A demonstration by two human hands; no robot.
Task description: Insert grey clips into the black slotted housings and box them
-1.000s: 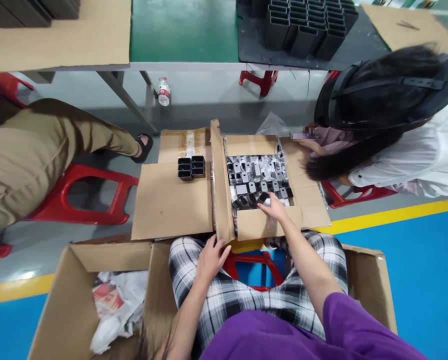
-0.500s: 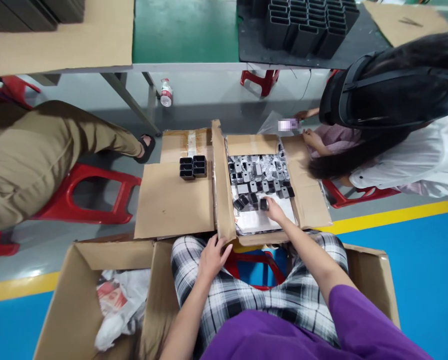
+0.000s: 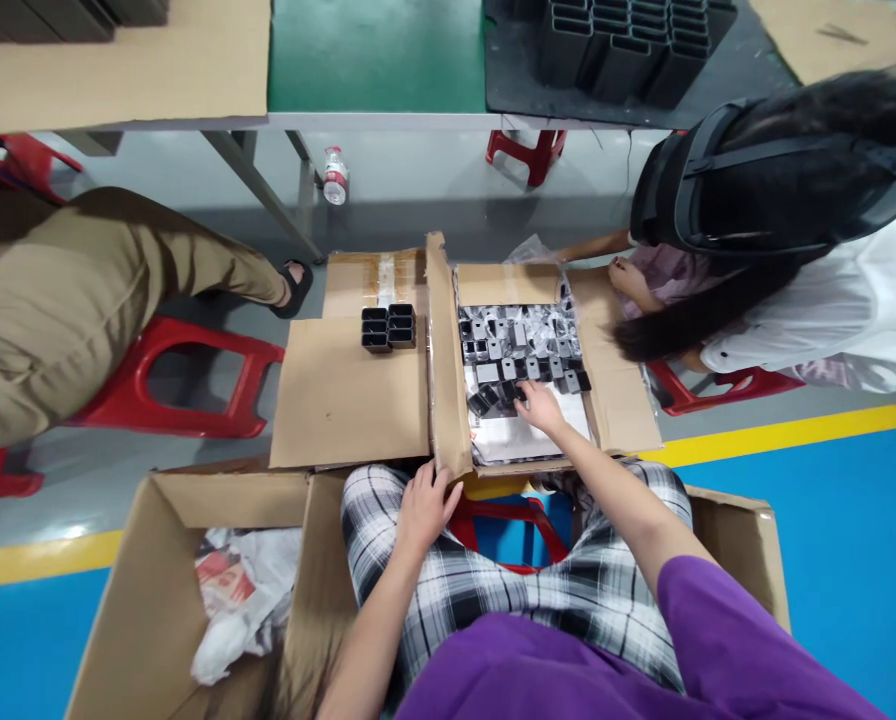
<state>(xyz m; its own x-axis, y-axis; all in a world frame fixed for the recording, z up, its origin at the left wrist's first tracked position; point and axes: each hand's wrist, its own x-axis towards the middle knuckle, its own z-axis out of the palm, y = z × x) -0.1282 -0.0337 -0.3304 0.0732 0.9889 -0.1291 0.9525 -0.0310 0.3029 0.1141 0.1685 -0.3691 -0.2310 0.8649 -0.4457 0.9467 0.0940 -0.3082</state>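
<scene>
So the small black and grey pieces (image 3: 532, 368) are in one open carton (image 3: 514, 284), way too many to count. Right hand (image 3: 542, 407)'s half curled, touching some; can't tell if it's gripping one. Left hand (image 3: 422, 508)'s loosely open at the carton's edge. Looks like six black tubes (image 3: 389, 328) left of that.

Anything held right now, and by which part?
Cannot tell: the right grip is at small black pieces, any hold unclear. The left grip touches the cardboard flap, no clear hold.
</scene>
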